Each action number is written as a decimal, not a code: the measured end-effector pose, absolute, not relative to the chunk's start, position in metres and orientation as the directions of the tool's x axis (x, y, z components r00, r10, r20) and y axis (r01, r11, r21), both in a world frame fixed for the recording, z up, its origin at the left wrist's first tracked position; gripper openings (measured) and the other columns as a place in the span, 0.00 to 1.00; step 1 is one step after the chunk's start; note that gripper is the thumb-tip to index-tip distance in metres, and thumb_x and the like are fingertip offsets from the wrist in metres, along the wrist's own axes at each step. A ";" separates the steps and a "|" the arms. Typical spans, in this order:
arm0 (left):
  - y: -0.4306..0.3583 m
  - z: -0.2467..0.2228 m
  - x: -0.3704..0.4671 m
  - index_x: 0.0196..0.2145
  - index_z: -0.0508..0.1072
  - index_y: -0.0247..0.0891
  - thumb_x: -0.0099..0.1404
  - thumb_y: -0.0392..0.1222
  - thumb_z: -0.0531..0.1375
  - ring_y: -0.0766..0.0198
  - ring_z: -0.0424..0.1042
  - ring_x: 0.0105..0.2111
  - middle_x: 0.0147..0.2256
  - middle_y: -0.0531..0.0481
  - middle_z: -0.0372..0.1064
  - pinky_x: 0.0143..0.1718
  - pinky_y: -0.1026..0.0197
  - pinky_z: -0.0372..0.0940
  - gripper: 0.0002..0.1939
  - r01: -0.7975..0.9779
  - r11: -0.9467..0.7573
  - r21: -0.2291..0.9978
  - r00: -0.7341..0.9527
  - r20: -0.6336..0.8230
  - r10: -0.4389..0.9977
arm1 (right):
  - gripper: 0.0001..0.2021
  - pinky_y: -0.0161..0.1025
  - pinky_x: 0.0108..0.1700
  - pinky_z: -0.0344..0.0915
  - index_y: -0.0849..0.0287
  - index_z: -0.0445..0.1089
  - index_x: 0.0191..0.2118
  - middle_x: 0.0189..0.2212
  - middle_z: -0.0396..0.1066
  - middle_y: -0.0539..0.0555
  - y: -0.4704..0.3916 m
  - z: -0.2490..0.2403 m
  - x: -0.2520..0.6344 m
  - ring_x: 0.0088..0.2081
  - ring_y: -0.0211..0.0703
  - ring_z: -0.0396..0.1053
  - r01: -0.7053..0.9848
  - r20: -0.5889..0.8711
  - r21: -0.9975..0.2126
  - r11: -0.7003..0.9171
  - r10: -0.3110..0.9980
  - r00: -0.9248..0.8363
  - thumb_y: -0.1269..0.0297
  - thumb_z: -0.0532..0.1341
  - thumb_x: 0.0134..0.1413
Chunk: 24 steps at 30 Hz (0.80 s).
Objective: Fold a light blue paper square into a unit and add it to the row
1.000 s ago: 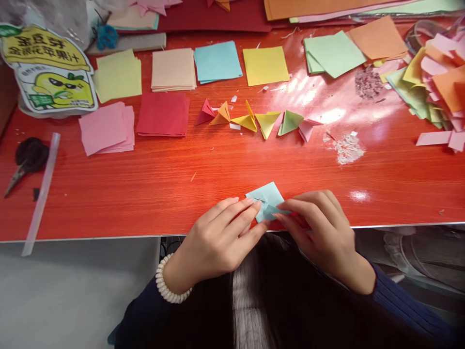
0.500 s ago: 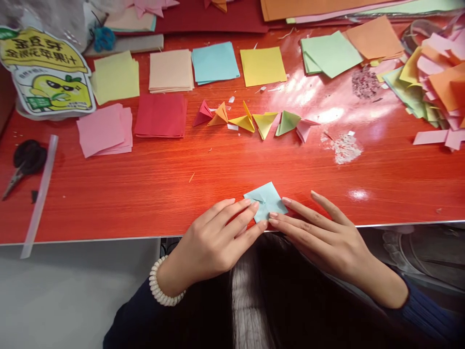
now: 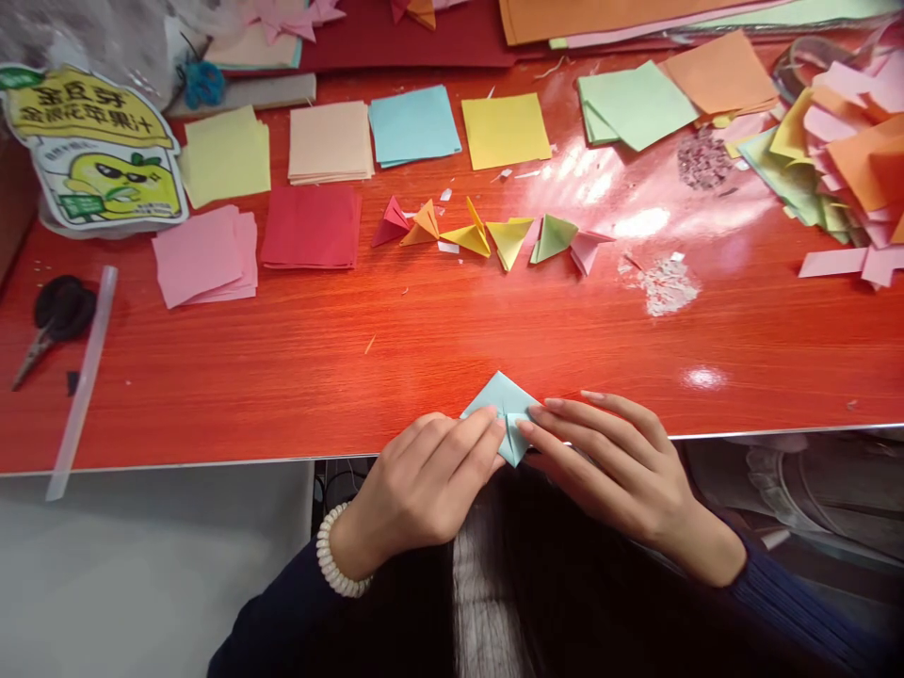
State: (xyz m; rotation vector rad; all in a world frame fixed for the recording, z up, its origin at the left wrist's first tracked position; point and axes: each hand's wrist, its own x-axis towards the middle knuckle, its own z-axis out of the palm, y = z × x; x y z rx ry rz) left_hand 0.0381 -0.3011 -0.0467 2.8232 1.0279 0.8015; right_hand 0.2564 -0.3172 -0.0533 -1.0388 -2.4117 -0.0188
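A light blue folded paper (image 3: 503,395) lies at the front edge of the red table, one corner pointing away and the near corner reaching past the edge. My left hand (image 3: 442,476) has its fingers bent together on the paper's left side, its thumb mostly hidden beneath. My right hand (image 3: 621,466) touches the right side with its fingertips, the upper fingers spread a little. Further back stands a row of small folded pieces, among them a yellow one (image 3: 470,234) and a green one (image 3: 553,237).
Stacks of square paper, including red (image 3: 311,228), pink (image 3: 201,259) and blue (image 3: 414,124), lie across the table (image 3: 282,377). Black-handled scissors (image 3: 63,309) and a clear strip (image 3: 83,386) are at left. Loose paper pieces (image 3: 865,160) pile up at right.
The blue paper has turned and shifted slightly toward me, its near corner now past the edge. My left fingers have drawn closer together, and my right hand has moved slightly left.
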 end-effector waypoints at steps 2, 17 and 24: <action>-0.303 -0.046 0.038 0.44 0.70 0.27 0.59 0.34 0.61 0.59 0.68 0.36 0.43 0.41 0.71 0.37 0.57 0.66 0.14 0.602 -0.749 0.276 0.622 0.427 0.657 | 0.16 0.44 0.47 0.63 0.62 0.68 0.47 0.39 0.74 0.55 -0.317 -0.054 0.252 0.45 0.44 0.69 0.709 0.463 -0.250 0.659 0.724 -0.510 0.74 0.62 0.50; -0.300 -0.034 0.054 0.38 0.69 0.36 0.66 0.34 0.53 0.66 0.62 0.33 0.32 0.50 0.66 0.37 0.61 0.61 0.06 0.718 -0.392 0.575 0.372 0.159 0.915 | 0.03 0.40 0.32 0.56 0.61 0.67 0.36 0.28 0.69 0.53 -0.301 -0.044 0.229 0.30 0.41 0.59 0.787 0.309 -0.405 0.465 0.880 -0.361 0.71 0.57 0.56; -0.296 -0.030 0.063 0.33 0.67 0.35 0.67 0.39 0.53 0.65 0.61 0.31 0.29 0.51 0.64 0.34 0.60 0.59 0.06 0.801 -0.322 0.504 0.324 0.088 0.942 | 0.04 0.41 0.32 0.56 0.63 0.65 0.38 0.27 0.69 0.54 -0.297 -0.044 0.222 0.29 0.42 0.60 0.826 0.295 -0.415 0.381 0.915 -0.274 0.69 0.56 0.57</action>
